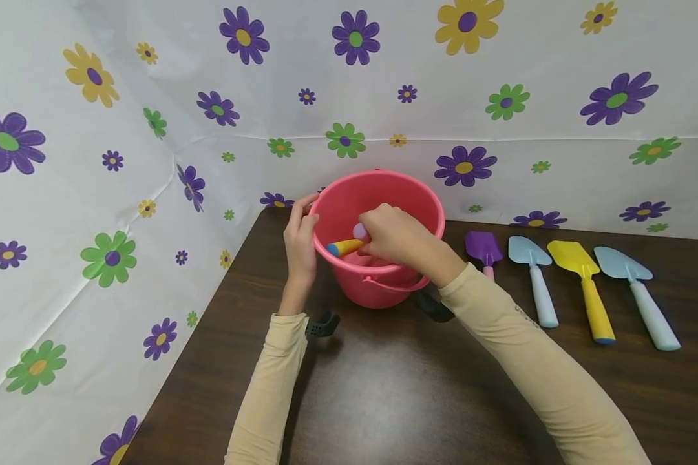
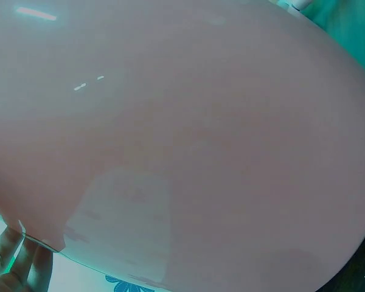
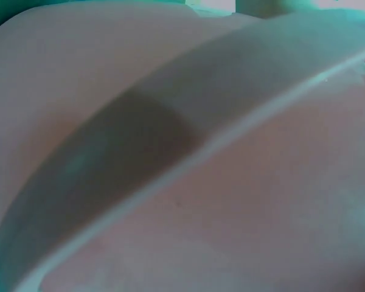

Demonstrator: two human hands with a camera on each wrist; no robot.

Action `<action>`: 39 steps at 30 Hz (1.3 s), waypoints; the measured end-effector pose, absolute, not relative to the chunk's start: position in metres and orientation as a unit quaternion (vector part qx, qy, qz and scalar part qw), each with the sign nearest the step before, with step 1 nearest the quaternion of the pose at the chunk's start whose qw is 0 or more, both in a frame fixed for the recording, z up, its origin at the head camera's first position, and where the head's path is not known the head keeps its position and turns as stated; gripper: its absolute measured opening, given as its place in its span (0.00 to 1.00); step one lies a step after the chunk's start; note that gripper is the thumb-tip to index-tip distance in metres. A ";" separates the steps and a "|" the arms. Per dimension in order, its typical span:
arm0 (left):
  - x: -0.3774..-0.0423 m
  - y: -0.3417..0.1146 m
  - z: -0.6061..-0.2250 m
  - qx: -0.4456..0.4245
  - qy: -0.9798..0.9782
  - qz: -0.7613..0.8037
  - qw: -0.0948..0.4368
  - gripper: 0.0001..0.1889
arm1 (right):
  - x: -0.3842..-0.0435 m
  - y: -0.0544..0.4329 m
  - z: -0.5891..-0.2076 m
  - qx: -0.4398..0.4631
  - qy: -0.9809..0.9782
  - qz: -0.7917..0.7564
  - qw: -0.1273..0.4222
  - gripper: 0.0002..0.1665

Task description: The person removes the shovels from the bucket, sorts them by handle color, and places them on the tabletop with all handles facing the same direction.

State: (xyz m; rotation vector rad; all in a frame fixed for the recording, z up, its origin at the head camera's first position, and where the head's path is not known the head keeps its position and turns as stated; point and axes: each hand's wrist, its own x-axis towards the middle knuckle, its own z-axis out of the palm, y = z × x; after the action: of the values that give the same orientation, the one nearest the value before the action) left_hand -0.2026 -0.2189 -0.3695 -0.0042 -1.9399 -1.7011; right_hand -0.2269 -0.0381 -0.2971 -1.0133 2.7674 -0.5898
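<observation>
A pink bucket (image 1: 378,290) stands upright on the table near the wall sheet. My left hand (image 1: 301,242) holds its rim from the left side; some of those fingers (image 2: 33,264) show at the lower left of the left wrist view. Reaching into the bucket over the near right rim, my right hand (image 1: 395,236) grips a handle with a lilac end (image 1: 359,231). What that handle belongs to is hidden. Beside it in the bucket leans a yellow handle (image 1: 348,247) with a blue end. The bucket's side (image 3: 261,213) fills much of the right wrist view.
Right of the bucket lie a purple shovel (image 1: 484,248) with a pink handle, a light blue trowel (image 1: 535,278), a yellow shovel (image 1: 587,284) and another light blue trowel (image 1: 640,290). A flowered sheet (image 1: 302,155) stands behind and left of the dark table (image 1: 384,387).
</observation>
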 end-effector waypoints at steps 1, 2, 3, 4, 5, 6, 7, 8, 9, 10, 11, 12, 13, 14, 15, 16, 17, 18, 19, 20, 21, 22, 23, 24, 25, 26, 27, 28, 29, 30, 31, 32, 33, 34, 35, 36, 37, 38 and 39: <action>-0.203 -0.219 -0.370 -0.001 -0.722 -0.634 0.278 0.24 | -0.227 -0.038 -0.297 -0.330 0.922 -0.194 0.062 0.19; -0.203 -0.219 -0.370 -0.002 -0.722 -0.634 0.279 0.24 | -0.227 -0.038 -0.297 -0.321 0.926 -0.191 0.056 0.18; -0.203 -0.219 -0.370 -0.002 -0.722 -0.633 0.279 0.24 | -0.226 -0.038 -0.296 -0.312 0.930 -0.187 0.050 0.18; -0.203 -0.219 -0.370 -0.003 -0.722 -0.633 0.279 0.24 | -0.226 -0.037 -0.296 -0.302 0.934 -0.183 0.045 0.18; -0.203 -0.219 -0.370 -0.004 -0.722 -0.633 0.279 0.24 | -0.225 -0.036 -0.295 -0.294 0.938 -0.180 0.039 0.18; -0.203 -0.219 -0.370 -0.005 -0.722 -0.634 0.278 0.25 | -0.225 -0.035 -0.294 -0.286 0.941 -0.178 0.035 0.18; -0.203 -0.219 -0.371 -0.005 -0.722 -0.635 0.277 0.25 | -0.225 -0.035 -0.293 -0.281 0.943 -0.175 0.032 0.18; -0.203 -0.219 -0.371 -0.007 -0.721 -0.635 0.275 0.25 | -0.224 -0.033 -0.292 -0.277 0.944 -0.174 0.030 0.18; -0.203 -0.219 -0.371 -0.008 -0.721 -0.635 0.275 0.25 | -0.224 -0.032 -0.291 -0.277 0.945 -0.174 0.028 0.17; -0.203 -0.219 -0.371 -0.008 -0.722 -0.635 0.275 0.25 | -0.224 -0.029 -0.290 -0.277 0.944 -0.174 0.027 0.15; -0.203 -0.219 -0.371 -0.008 -0.722 -0.635 0.276 0.25 | -0.224 -0.027 -0.288 -0.280 0.944 -0.175 0.026 0.13; -0.203 -0.218 -0.371 -0.009 -0.722 -0.634 0.277 0.25 | -0.224 -0.024 -0.285 -0.283 0.943 -0.175 0.025 0.11; -0.203 -0.218 -0.370 -0.008 -0.721 -0.634 0.278 0.24 | -0.224 -0.021 -0.283 -0.290 0.941 -0.172 0.019 0.08; -0.203 -0.218 -0.370 -0.008 -0.722 -0.633 0.280 0.24 | -0.224 -0.018 -0.282 -0.298 0.939 -0.169 0.013 0.07; -0.203 -0.218 -0.370 -0.007 -0.722 -0.633 0.281 0.24 | -0.224 -0.015 -0.280 -0.306 0.938 -0.166 0.010 0.06; -0.203 -0.218 -0.369 -0.006 -0.722 -0.633 0.281 0.24 | -0.224 -0.013 -0.278 -0.313 0.936 -0.162 0.005 0.06; -0.203 -0.219 -0.369 -0.006 -0.722 -0.633 0.280 0.24 | -0.224 -0.010 -0.277 -0.320 0.934 -0.160 0.004 0.06; -0.203 -0.219 -0.369 -0.005 -0.722 -0.633 0.279 0.25 | -0.224 -0.008 -0.276 -0.325 0.932 -0.158 0.006 0.06; -0.203 -0.219 -0.369 -0.004 -0.722 -0.633 0.279 0.25 | -0.223 -0.006 -0.275 -0.330 0.931 -0.157 0.009 0.06; -0.203 -0.219 -0.369 -0.004 -0.723 -0.632 0.278 0.25 | -0.222 -0.005 -0.274 -0.330 0.931 -0.157 0.015 0.06; -0.203 -0.219 -0.370 -0.004 -0.724 -0.632 0.278 0.25 | -0.221 -0.003 -0.273 -0.331 0.931 -0.154 0.020 0.06; -0.202 -0.219 -0.370 -0.004 -0.724 -0.631 0.278 0.25 | -0.219 -0.002 -0.272 -0.331 0.931 -0.150 0.024 0.06; -0.202 -0.219 -0.370 -0.004 -0.724 -0.631 0.278 0.25 | -0.217 -0.001 -0.271 -0.330 0.932 -0.148 0.030 0.07; -0.202 -0.219 -0.370 -0.004 -0.724 -0.631 0.278 0.25 | -0.215 0.000 -0.269 -0.329 0.933 -0.144 0.032 0.07; -0.202 -0.219 -0.371 -0.005 -0.724 -0.632 0.278 0.25 | -0.212 0.001 -0.267 -0.331 0.933 -0.139 0.032 0.08; -0.202 -0.219 -0.371 -0.005 -0.723 -0.632 0.278 0.25 | -0.210 0.001 -0.265 -0.332 0.933 -0.137 0.032 0.08; -0.202 -0.219 -0.371 -0.005 -0.723 -0.633 0.278 0.25 | -0.208 0.002 -0.263 -0.334 0.932 -0.135 0.030 0.09; -0.202 -0.219 -0.371 -0.005 -0.722 -0.633 0.278 0.25 | -0.205 0.003 -0.261 -0.335 0.932 -0.137 0.028 0.09; -0.202 -0.219 -0.371 -0.006 -0.722 -0.634 0.277 0.25 | -0.202 0.004 -0.258 -0.339 0.930 -0.140 0.022 0.09; -0.202 -0.218 -0.371 -0.005 -0.722 -0.634 0.277 0.25 | -0.199 0.005 -0.255 -0.344 0.928 -0.141 0.015 0.10; -0.202 -0.218 -0.371 -0.005 -0.722 -0.634 0.277 0.25 | -0.196 0.007 -0.252 -0.348 0.926 -0.144 0.008 0.10; -0.203 -0.218 -0.371 -0.005 -0.722 -0.634 0.277 0.25 | -0.193 0.009 -0.249 -0.352 0.924 -0.150 0.001 0.10; -0.203 -0.218 -0.371 -0.006 -0.722 -0.634 0.276 0.25 | -0.189 0.011 -0.246 -0.357 0.921 -0.157 -0.006 0.10; -0.203 -0.218 -0.371 -0.006 -0.722 -0.634 0.275 0.25 | -0.186 0.014 -0.244 -0.362 0.917 -0.166 -0.017 0.10; -0.203 -0.218 -0.371 -0.007 -0.723 -0.634 0.275 0.25 | -0.183 0.016 -0.242 -0.367 0.913 -0.173 -0.028 0.09; -0.203 -0.218 -0.371 -0.007 -0.723 -0.634 0.274 0.25 | -0.181 0.019 -0.240 -0.372 0.909 -0.182 -0.040 0.08; -0.202 -0.218 -0.371 -0.007 -0.724 -0.634 0.274 0.25 | -0.178 0.022 -0.239 -0.378 0.903 -0.194 -0.054 0.08; -0.202 -0.218 -0.371 -0.007 -0.724 -0.633 0.273 0.25 | -0.176 0.025 -0.239 -0.386 0.896 -0.206 -0.073 0.07; -0.202 -0.219 -0.371 -0.006 -0.725 -0.632 0.274 0.25 | -0.175 0.028 -0.239 -0.396 0.887 -0.218 -0.095 0.08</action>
State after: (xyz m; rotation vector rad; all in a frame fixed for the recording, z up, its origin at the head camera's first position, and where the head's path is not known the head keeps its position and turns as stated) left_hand -0.2022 -0.2185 -0.3705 -0.0154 -1.9494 -1.7006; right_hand -0.1745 0.0280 -0.2388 -1.3240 2.9690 -0.7300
